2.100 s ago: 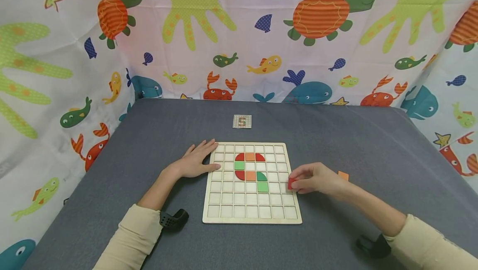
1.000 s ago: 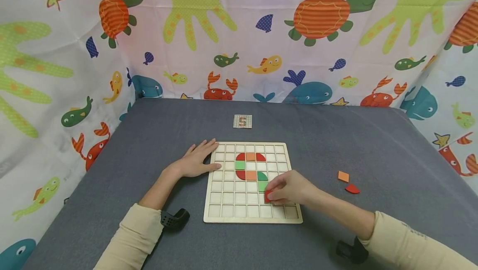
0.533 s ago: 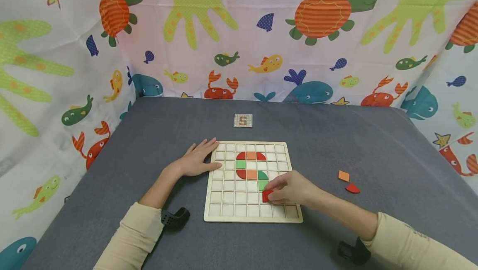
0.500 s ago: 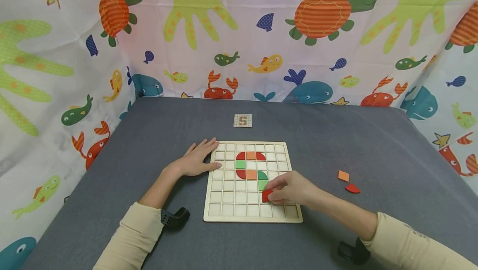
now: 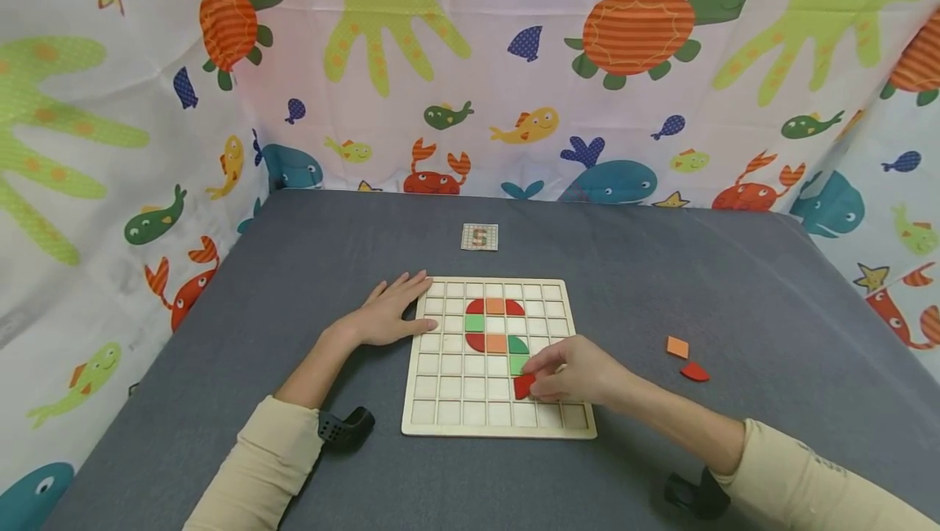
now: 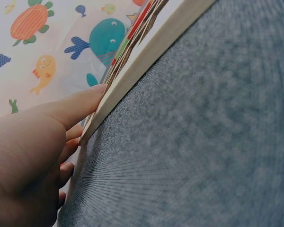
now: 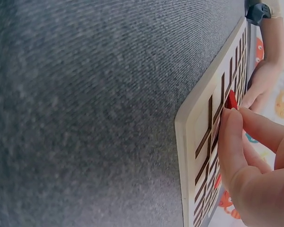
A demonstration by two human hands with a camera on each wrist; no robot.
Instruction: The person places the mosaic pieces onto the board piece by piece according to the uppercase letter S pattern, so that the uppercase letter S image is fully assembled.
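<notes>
A wooden grid board [image 5: 439,427] lies flat on the table. My left hand [image 5: 387,311] rests at its upper left edge, fingers extended and thumb on the rim; the left wrist view shows the thumb [image 6: 87,101] against the board's side. Between the thumb and fingertips of my right hand [image 5: 576,369] is a red tile [image 5: 524,387], pinched just below a light green square tile [image 5: 518,365]. That red tile [image 7: 232,100] looks slightly tilted in the right wrist view, and its full outline is partly covered by fingers. Red, orange and green tiles sit in cells higher up the board.
An orange square tile [image 5: 677,347] and a red quarter-circle tile [image 5: 694,372] lie on the grey tabletop [image 5: 734,286] to the right of the board. Behind the board lies a small card [image 5: 480,237] with a grid pattern. A sea-animal curtain [image 5: 470,66] surrounds the table.
My right hand has moved left from the board's right edge to below the light green tile, carrying the red tile. Lately that tile has shifted and turned slightly. My left hand stays put.
</notes>
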